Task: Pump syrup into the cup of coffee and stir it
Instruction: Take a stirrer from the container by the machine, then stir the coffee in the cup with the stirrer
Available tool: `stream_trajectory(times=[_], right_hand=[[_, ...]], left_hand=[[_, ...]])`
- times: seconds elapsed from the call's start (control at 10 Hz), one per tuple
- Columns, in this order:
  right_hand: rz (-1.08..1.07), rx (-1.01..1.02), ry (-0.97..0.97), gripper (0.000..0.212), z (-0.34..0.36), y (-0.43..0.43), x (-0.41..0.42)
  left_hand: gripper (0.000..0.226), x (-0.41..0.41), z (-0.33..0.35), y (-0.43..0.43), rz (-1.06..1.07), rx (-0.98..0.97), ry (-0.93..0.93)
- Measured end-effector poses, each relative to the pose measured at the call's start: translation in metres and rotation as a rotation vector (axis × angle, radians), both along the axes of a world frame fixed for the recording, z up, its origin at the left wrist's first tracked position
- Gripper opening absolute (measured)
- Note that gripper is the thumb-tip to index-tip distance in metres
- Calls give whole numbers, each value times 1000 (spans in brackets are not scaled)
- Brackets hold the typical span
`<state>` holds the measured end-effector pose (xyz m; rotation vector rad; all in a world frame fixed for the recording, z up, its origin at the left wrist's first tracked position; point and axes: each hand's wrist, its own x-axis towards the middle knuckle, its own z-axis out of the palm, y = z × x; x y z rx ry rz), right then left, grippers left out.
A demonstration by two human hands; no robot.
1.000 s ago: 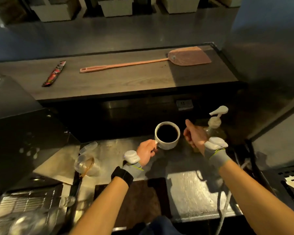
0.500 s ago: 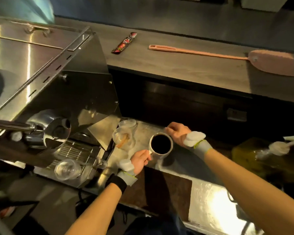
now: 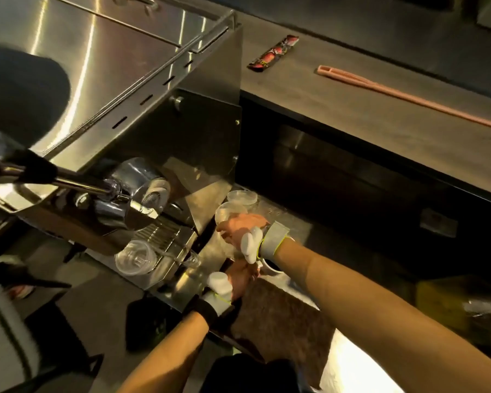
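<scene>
The white coffee cup (image 3: 270, 267) stands on the steel counter, mostly hidden under my right wrist; only a bit of rim and dark coffee shows. My left hand (image 3: 240, 277) is closed at the cup's handle side. My right hand (image 3: 238, 228) reaches left across the cup, its fingers over the rim of a clear glass (image 3: 226, 213) next to the espresso machine. Whether these fingers hold anything is hidden. A blurred yellowish bottle shape (image 3: 440, 292) sits at the far right; no pump shows.
The steel espresso machine (image 3: 153, 80) fills the left, with its portafilter handle (image 3: 77, 184) sticking out. One clear cup (image 3: 135, 258) lies on the drip tray, another (image 3: 242, 197) stands behind the glass. A dark mat (image 3: 275, 310) lies under my arms. A pink fly swatter (image 3: 408, 95) and red sachet (image 3: 272, 53) rest on the raised counter.
The view swung left, away from the syrup pump bottle toward the espresso machine. My right hand moved from beside the bottle, over the cup, to the clear glass. My left hand stayed at the cup.
</scene>
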<state>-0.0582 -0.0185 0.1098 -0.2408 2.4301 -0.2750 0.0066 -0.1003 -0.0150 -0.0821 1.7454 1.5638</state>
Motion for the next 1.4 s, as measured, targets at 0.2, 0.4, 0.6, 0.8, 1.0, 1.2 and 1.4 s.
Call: stream_trajectory(times=[0.2,0.4,0.6,0.8,1.0,1.2,1.4], right_hand=[[80,59,-73,38,-9,-1,-14],[135,44,253,23,-15,7,-12],[11,-113,515,23,22,38,4],[-155,-150,622,18,53,101,49],[-201,52,432,16,41,141,107],[-74,216,301,21,5,140,127],[10,187,311,16,3,121,117]], left_hand=[[30,0,8,-2,-46,-59,66],[31,3,0,-1,-74,-145,199],[32,2,-1,4,-82,-59,41],[35,1,8,19,-143,-6,26],[39,1,6,34,-238,-10,46],[31,7,15,42,-241,-14,55],[40,4,26,44,-265,0,27]])
